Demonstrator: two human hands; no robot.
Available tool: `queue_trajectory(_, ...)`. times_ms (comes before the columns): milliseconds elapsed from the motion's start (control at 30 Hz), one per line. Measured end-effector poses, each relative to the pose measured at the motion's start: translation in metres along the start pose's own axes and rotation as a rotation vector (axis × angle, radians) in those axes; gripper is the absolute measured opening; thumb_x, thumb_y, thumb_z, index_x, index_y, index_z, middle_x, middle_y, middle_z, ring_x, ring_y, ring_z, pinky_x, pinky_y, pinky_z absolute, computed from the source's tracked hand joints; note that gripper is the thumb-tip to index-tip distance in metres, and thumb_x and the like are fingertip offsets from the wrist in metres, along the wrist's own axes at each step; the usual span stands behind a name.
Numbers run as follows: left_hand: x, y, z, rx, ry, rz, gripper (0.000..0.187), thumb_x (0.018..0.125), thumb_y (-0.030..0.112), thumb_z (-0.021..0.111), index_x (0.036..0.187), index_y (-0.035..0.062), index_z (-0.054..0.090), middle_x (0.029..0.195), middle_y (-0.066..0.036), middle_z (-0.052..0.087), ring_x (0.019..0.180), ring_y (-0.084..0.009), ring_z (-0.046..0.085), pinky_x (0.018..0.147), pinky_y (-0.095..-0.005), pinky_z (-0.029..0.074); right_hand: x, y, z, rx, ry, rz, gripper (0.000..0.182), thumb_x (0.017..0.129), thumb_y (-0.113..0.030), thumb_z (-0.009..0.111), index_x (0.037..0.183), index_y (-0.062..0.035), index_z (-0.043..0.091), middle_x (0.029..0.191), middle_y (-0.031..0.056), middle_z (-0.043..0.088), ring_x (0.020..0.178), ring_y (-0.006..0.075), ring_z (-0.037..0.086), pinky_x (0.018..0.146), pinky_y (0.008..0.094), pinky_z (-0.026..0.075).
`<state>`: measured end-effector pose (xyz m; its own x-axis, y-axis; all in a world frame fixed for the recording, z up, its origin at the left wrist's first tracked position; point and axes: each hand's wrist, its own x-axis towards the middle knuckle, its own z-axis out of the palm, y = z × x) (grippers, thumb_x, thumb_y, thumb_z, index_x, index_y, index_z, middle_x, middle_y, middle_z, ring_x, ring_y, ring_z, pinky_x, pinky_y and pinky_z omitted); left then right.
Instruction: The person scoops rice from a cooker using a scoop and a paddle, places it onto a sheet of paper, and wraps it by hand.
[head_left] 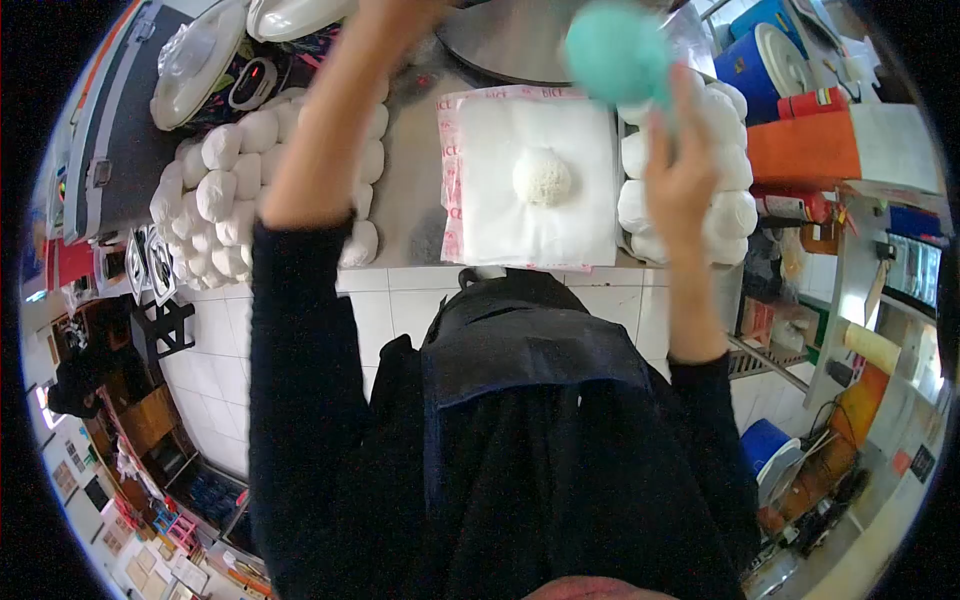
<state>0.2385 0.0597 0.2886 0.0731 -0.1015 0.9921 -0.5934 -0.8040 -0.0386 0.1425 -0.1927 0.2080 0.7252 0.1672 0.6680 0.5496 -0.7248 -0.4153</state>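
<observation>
In the head view my right hand (685,165) is raised over the right-hand stack and grips a teal round scoop-like thing (617,52), blurred by motion. My left hand (400,12) is at the top edge, reaching forward; its fingers are cut off, so whether it holds anything is hidden. Between my arms lies a stack of white square sheets (520,235) on pink-printed plastic wrapping (452,190). A rounded mound of crumbly off-white stuff (542,178) sits near the middle of the top sheet. Neither hand touches it.
White rounded bundles (215,195) are heaped on the left, and more white bundles (733,215) stand in rows on the right. A round metal plate (510,40) lies at the back. A blue bucket (750,75) and an orange-and-white box (800,140) stand farther right.
</observation>
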Motion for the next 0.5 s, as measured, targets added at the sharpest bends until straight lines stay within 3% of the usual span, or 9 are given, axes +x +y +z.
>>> queue_trajectory(67, -0.082, 0.043, -0.028, -0.14, 0.008, -0.055, 0.017, 0.07, 0.004, 0.06, 0.086, 0.0052, 0.054, 0.074, -0.011, 0.055, 0.065, -0.0259, 0.055, 0.057, -0.0342, 0.043, 0.066, 0.011, -0.018, -0.196, 0.087, -0.133, 0.036, 0.087, -0.019, 0.056, 0.121, -0.0081, 0.054, 0.093, 0.0133, 0.063, 0.083, 0.0252, 0.061, 0.071, 0.034, 0.047)
queue_trajectory(100, -0.129, 0.069, -0.038, -0.196, 0.023, -0.073, 0.017, 0.066, -0.001, 0.063, 0.078, 0.0079, 0.054, 0.071, -0.007, 0.054, 0.065, -0.0235, 0.053, 0.057, -0.0328, 0.041, 0.099, -0.002, -0.023, -0.145, 0.099, -0.135, 0.043, 0.088, -0.017, 0.052, 0.128, -0.006, 0.042, 0.098, 0.0177, 0.061, 0.079, 0.0295, 0.061, 0.07, 0.0326, 0.048)
queue_trajectory(133, -0.152, 0.1, -0.065, -0.379, -0.394, -0.168, 0.018, 0.068, 0.005, 0.066, 0.083, 0.0086, 0.057, 0.078, -0.008, 0.057, 0.074, -0.026, 0.055, 0.066, -0.0349, 0.043, 0.126, -0.014, -0.024, -0.093, 0.112, -0.141, 0.051, 0.089, -0.016, 0.049, 0.135, -0.004, 0.03, 0.102, 0.0222, 0.059, 0.075, 0.0338, 0.06, 0.068, 0.0312, 0.049)
queue_trajectory(167, -0.175, 0.123, -0.085, -0.556, -0.817, -0.263, 0.021, 0.07, 0.011, 0.07, 0.088, 0.0094, 0.06, 0.086, -0.01, 0.06, 0.083, -0.0285, 0.056, 0.074, -0.0369, 0.046, 0.148, -0.007, -0.022, -0.095, 0.111, -0.137, 0.051, 0.089, -0.016, 0.049, 0.135, -0.004, 0.03, 0.102, 0.0222, 0.059, 0.075, 0.0338, 0.06, 0.068, 0.0312, 0.049)
queue_trajectory(233, -0.226, 0.14, -0.099, -0.613, -0.987, -0.436, 0.023, 0.069, 0.014, 0.071, 0.09, 0.009, 0.062, 0.086, -0.005, 0.059, 0.086, -0.0238, 0.054, 0.075, -0.0352, 0.047, 0.174, 0.008, -0.008, -0.275, 0.001, -0.262, 0.066, 0.087, -0.019, 0.053, 0.142, -0.0124, 0.017, 0.119, 0.0204, 0.053, 0.094, 0.0404, 0.057, 0.083, 0.0365, 0.046)
queue_trajectory(300, -0.263, 0.138, -0.11, -0.61, -1.017, -0.477, 0.022, 0.068, 0.014, 0.071, 0.089, 0.0093, 0.065, 0.087, -0.003, 0.059, 0.088, -0.0237, 0.053, 0.076, -0.0347, 0.047, 0.162, -0.006, -0.008, -0.45, 0.032, -0.251, 0.064, 0.085, -0.021, 0.055, 0.139, -0.0101, 0.024, 0.116, 0.0204, 0.055, 0.097, 0.0384, 0.055, 0.084, 0.0408, 0.045)
queue_trajectory(433, -0.294, 0.135, -0.111, -0.659, -1.025, -0.593, 0.019, 0.069, 0.015, 0.071, 0.088, 0.01, 0.069, 0.088, -0.003, 0.062, 0.088, -0.0223, 0.053, 0.077, -0.0338, 0.046, 0.041, 0.004, 0.022, 0.263, -0.199, -0.194, 0.019, 0.086, -0.019, 0.057, 0.096, -0.0039, 0.064, 0.092, 0.0114, 0.064, 0.083, 0.0261, 0.06, 0.074, 0.0339, 0.047)
queue_trajectory(500, -0.29, 0.134, -0.11, -0.656, -1.055, -0.646, 0.016, 0.071, 0.014, 0.07, 0.085, 0.0093, 0.069, 0.086, -0.004, 0.063, 0.087, -0.0221, 0.053, 0.076, -0.0336, 0.046, -0.04, 0.018, 0.046, 0.344, -0.531, -0.16, 0.016, 0.081, -0.018, 0.059, 0.086, -0.0032, 0.062, 0.083, 0.0116, 0.061, 0.078, 0.0273, 0.058, 0.067, 0.0353, 0.047)
